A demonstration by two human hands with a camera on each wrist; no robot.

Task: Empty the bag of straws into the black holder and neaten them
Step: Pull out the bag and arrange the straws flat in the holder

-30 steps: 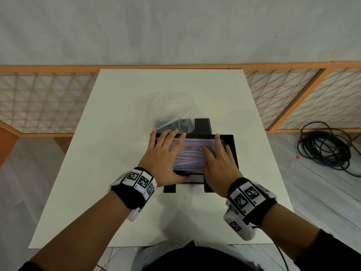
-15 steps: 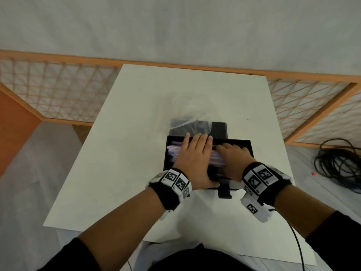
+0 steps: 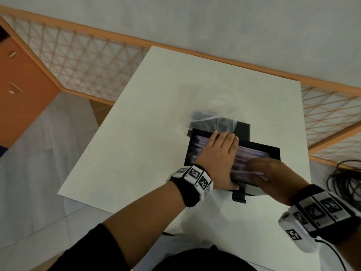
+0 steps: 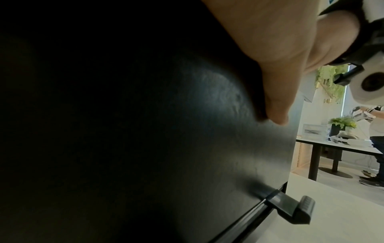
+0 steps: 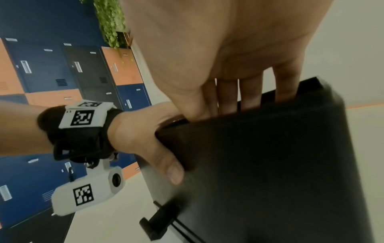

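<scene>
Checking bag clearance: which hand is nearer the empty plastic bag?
Left. The left hand lies on the straws, fingertips nearly at the plastic bag. The right hand sits at the holder's near edge.

Left hand (image 3: 216,157): shifted from left part of pink-and-white straw bundle (image 3: 252,153) toward centre; now lies flat across straws, fingers straight, fingertips at far rim of black rectangular holder (image 3: 272,151), thumb over near wall. Right hand (image 3: 273,177): was flat on right part of bundle, now drawn back to near right area of straws, motion-blurred. Camera view swung left; holder now appears rotated in head view.
</scene>
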